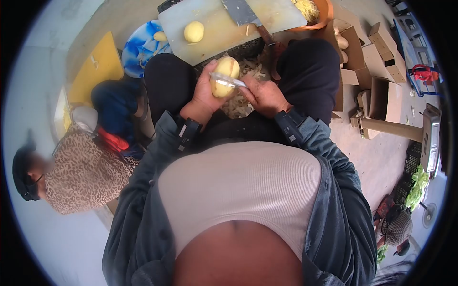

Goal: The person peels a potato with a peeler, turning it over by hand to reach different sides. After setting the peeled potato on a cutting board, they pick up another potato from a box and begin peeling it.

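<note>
My left hand [203, 97] holds a mostly peeled potato [228, 67], with a strip of brown skin near its top. In my right hand [266, 96] is a peeler [229, 80], its blade lying across the potato. Below both hands, a heap of peelings [237, 106] shows between my knees. Beyond them, a peeled potato [194, 32] rests on a white cutting board [214, 31]. A cleaver [241, 13] lies on the board with its handle over the near edge.
At the left are a blue and white basin [135, 47] and a seated person [90, 171]. An orange bowl [326, 12] of shreds stands at the upper right, near a cardboard box [354, 50] of potatoes. Another person [397, 226] is at the lower right.
</note>
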Motion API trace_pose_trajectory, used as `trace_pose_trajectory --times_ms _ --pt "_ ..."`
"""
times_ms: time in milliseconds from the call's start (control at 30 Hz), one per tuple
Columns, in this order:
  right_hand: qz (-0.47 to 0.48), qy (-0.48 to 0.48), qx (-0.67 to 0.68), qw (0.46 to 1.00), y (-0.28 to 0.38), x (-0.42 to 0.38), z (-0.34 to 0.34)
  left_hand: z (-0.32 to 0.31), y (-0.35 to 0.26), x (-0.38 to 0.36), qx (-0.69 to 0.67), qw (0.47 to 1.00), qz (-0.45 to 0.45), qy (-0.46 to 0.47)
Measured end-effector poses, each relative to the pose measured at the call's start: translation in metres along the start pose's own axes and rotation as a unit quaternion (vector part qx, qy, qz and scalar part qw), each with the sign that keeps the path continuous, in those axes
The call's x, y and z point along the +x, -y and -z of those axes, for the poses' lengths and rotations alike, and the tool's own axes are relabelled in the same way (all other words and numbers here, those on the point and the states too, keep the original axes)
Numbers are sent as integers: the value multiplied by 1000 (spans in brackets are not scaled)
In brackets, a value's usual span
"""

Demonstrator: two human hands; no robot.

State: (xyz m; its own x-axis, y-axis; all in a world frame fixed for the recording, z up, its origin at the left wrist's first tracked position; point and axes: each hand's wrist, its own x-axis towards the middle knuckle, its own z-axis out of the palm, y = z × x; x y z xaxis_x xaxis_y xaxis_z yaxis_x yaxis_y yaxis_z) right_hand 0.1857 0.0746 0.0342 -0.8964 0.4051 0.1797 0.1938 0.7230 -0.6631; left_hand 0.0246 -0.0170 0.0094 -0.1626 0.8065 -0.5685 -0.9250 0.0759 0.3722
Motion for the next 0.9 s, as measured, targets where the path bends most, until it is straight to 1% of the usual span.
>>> trace_pose_trajectory --times_ms 67,133,167,233,300,367,433,500,800,900 --pt "-2 15 -12 1000 0 0 -1 0 1 0 2 1000 0 0" --pt "-2 -27 0 1000 -2 1 -1 0 1 0 2 1000 0 1" --pt "-2 -27 0 1000 -2 2 0 2 1 1 6 1000 0 17" --pt "-52 -18 7 998 -3 4 3 3 1 0 11 999 -1 33" --pt "-42 -32 18 998 -7 4 1 3 1 1 20 998 -14 53" --pt "-31 -45 29 998 -11 4 1 3 0 3 35 999 -16 35" --pt "-100 -77 82 989 -16 5 2 1 0 1 50 998 -20 19" --pt "-105 -75 87 988 -21 8 3 -1 2 -2 76 991 -31 109" --pt "-113 -84 90 986 -27 9 0 1 1 1 57 990 -22 127" --pt "-132 -81 79 985 -26 9 1 3 2 3 57 990 -25 130"
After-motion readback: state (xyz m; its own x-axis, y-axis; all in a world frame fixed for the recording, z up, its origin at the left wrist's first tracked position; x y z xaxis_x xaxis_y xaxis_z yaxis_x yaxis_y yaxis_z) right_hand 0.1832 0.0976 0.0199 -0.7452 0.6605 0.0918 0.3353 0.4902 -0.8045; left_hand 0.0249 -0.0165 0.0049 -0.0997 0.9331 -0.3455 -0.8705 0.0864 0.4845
